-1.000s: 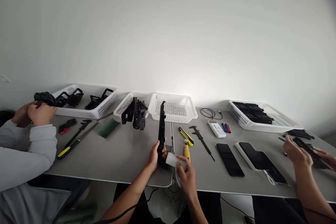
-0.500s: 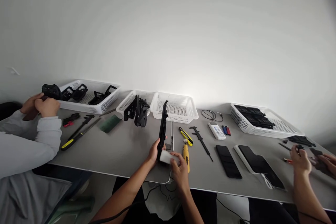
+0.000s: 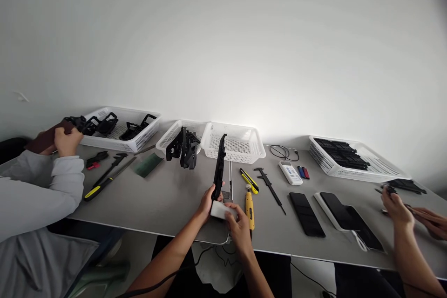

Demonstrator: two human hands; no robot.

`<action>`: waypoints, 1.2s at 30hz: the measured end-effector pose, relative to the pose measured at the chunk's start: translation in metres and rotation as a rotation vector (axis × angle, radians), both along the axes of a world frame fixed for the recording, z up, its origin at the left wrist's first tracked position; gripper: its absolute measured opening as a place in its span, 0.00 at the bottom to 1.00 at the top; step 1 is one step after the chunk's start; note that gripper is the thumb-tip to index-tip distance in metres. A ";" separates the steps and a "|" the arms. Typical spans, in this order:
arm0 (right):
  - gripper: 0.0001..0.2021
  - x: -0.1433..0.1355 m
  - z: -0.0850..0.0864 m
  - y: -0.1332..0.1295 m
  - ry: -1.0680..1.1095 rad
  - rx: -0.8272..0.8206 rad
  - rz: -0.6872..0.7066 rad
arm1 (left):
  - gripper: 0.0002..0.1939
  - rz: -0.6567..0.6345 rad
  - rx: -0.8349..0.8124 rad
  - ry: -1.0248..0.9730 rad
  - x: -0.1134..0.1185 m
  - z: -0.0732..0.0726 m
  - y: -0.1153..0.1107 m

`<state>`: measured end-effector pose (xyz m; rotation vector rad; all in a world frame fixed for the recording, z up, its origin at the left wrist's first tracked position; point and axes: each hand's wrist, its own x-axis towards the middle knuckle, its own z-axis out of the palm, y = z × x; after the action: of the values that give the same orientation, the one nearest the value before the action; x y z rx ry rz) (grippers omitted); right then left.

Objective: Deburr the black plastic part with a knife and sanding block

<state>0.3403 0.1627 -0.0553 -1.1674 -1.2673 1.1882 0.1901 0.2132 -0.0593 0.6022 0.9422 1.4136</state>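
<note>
A long black plastic part [image 3: 220, 167] stands nearly upright in my left hand [image 3: 206, 203], whose fingers are wrapped round its lower end. My right hand [image 3: 240, 226] pinches a white rectangular block [image 3: 219, 210] and presses it against or close beside the part's lower end; exact contact is hidden. To the right of my right hand lies a yellow rotary tool [image 3: 249, 209], with a yellow box cutter [image 3: 249, 180] behind it. A black caliper [image 3: 270, 190] rests further right.
White baskets [image 3: 233, 144] line the wall, some holding black parts [image 3: 185, 146]. Phones [image 3: 306, 214], a white device [image 3: 290, 173] and a cable [image 3: 283, 152] lie to the right. A green sheet [image 3: 149, 165] and a file [image 3: 108, 179] lie left. Co-workers' hands [image 3: 68, 139] are busy on both sides.
The white block has shifted slightly left against the black part. At left, the co-worker's hands now show a dark brown sheet. The view has moved a little.
</note>
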 end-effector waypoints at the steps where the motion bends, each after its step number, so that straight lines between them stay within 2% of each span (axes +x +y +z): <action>1: 0.20 0.000 -0.001 0.000 -0.012 -0.001 -0.015 | 0.40 0.002 0.003 0.003 0.000 0.000 0.000; 4: 0.23 0.001 -0.002 -0.002 -0.039 0.000 -0.075 | 0.39 0.006 0.008 0.004 0.000 0.001 -0.001; 8: 0.23 0.003 -0.004 -0.004 -0.031 -0.022 0.023 | 0.40 -0.016 0.005 -0.014 0.000 0.001 0.000; 12: 0.22 0.007 -0.006 -0.006 0.003 -0.018 -0.048 | 0.40 -0.013 0.017 -0.037 0.001 0.001 0.000; 16: 0.21 0.013 -0.004 -0.009 -0.010 -0.020 0.018 | 0.41 -0.047 0.016 -0.070 0.001 0.002 -0.001; 20: 0.21 0.018 0.001 -0.011 -0.032 -0.049 0.003 | 0.40 -0.056 0.021 -0.085 0.001 0.002 -0.002; 23: 0.20 0.019 0.002 -0.012 -0.002 -0.092 0.094 | 0.40 -0.063 0.023 -0.093 0.001 0.000 -0.002; 28: 0.19 0.016 0.003 -0.007 0.010 -0.089 -0.014 | 0.38 -0.037 0.015 -0.086 0.001 -0.001 -0.001; 32: 0.21 0.009 0.011 0.003 -0.013 -0.054 0.123 | 0.39 -0.014 -0.012 -0.068 0.000 -0.003 0.000; 36: 0.21 0.003 0.015 0.011 -0.006 -0.020 0.019 | 0.36 0.031 -0.037 -0.050 -0.001 -0.005 -0.002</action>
<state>0.3430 0.1735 -0.0402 -1.1769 -1.2764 1.2146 0.1886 0.2115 -0.0639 0.5243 0.9399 1.4294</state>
